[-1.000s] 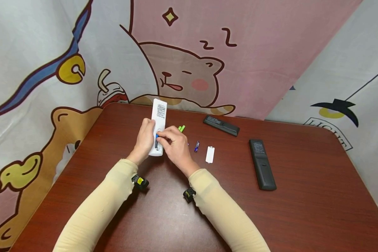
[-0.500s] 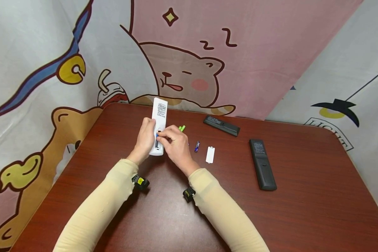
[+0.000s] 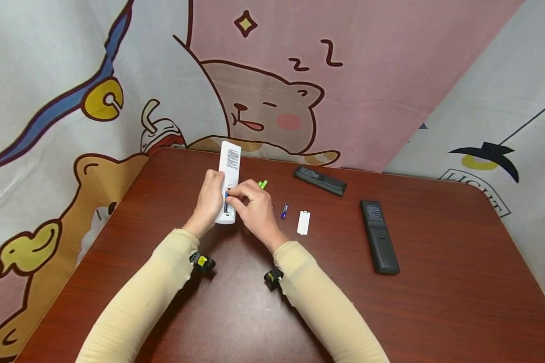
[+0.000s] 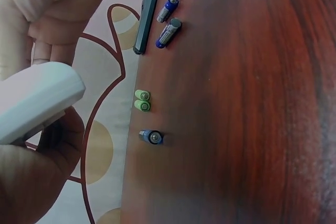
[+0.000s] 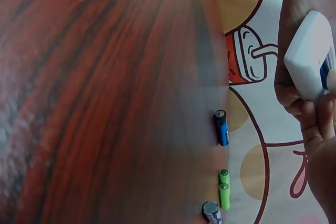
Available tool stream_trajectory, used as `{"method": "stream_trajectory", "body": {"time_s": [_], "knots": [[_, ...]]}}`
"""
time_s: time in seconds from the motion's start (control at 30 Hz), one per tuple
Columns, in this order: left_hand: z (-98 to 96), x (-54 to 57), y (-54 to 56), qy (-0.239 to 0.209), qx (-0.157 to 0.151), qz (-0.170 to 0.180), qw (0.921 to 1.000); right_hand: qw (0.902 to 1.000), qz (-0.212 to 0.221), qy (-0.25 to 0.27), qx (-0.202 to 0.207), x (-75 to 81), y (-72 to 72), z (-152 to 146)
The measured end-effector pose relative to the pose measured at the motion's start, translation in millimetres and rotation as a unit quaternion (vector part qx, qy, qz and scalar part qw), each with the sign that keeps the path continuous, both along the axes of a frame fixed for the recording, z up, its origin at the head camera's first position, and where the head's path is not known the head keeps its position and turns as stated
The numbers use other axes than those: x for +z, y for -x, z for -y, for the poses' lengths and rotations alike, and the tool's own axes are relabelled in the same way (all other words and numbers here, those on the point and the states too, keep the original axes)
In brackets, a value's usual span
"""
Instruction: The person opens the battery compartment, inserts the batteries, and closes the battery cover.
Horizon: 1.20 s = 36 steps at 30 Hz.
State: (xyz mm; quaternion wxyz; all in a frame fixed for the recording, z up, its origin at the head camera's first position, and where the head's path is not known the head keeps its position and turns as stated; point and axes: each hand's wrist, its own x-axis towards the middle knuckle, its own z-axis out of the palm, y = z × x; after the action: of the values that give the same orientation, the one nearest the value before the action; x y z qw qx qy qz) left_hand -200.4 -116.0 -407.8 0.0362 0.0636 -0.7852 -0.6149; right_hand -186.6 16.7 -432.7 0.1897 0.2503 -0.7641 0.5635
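Note:
My left hand (image 3: 209, 201) grips a white remote control (image 3: 230, 156) along its left side, holding it back side up above the table. Its battery compartment is uncovered. With thumb and forefinger, my right hand (image 3: 256, 212) pinches a blue battery (image 3: 227, 194) at the upper part of that compartment; the fingers hide much of it. The right wrist view shows some blue (image 5: 325, 77) inside the white shell. On the table right of the hands lie a purple-blue battery (image 3: 284, 211) and a white battery cover (image 3: 303, 223).
Two green batteries (image 4: 142, 100) lie behind my right hand, and a blue battery (image 4: 152, 137) is near them. A black remote (image 3: 320, 180) lies at the back, another black remote (image 3: 379, 238) farther right. A printed curtain (image 3: 368, 101) hangs behind the table (image 3: 458, 282).
Both hands stay almost in place with the white remote between them. The right fingers and the blue battery shift only slightly at the compartment.

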Motion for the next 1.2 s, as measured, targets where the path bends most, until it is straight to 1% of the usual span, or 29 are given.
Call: {"method": "stream_trajectory", "body": {"time_s": [0.2,0.4,0.53,0.67,0.77,0.97,1.03,1.2], "knots": [[0.4,-1.1,1.5,0.005,0.002,0.005,1.0,0.9995,0.023,0.0,0.021,-0.7,1.5,-2.2],[2.0,-1.0,0.5,-0.002,-0.004,0.014,0.9999,0.9991,0.025,-0.007,0.034,-1.0,2.2,-4.7],[3.7,-0.8,0.7,-0.003,-0.005,0.011,0.9999,0.9995,0.025,-0.007,0.02,-1.3,3.7,-7.0],[5.0,-0.4,1.3,-0.012,-0.003,0.01,0.9999,0.999,0.041,-0.015,0.002,-1.9,4.7,-10.3],[6.3,0.0,1.1,-0.016,-0.006,0.009,0.9998,0.9985,0.052,-0.019,-0.003,-2.7,5.1,-12.2],[8.9,0.1,0.4,-0.019,-0.003,0.006,0.9998,0.998,0.055,-0.028,-0.009,-5.7,7.0,-13.8],[10.1,-0.8,0.6,-0.03,-0.005,0.007,0.9995,0.9974,0.06,-0.036,-0.013,-6.9,7.7,-14.1],[13.7,-3.1,1.2,-0.085,-0.019,0.009,0.9962,0.9946,0.077,-0.066,-0.02,-8.8,8.7,-14.4]]}}
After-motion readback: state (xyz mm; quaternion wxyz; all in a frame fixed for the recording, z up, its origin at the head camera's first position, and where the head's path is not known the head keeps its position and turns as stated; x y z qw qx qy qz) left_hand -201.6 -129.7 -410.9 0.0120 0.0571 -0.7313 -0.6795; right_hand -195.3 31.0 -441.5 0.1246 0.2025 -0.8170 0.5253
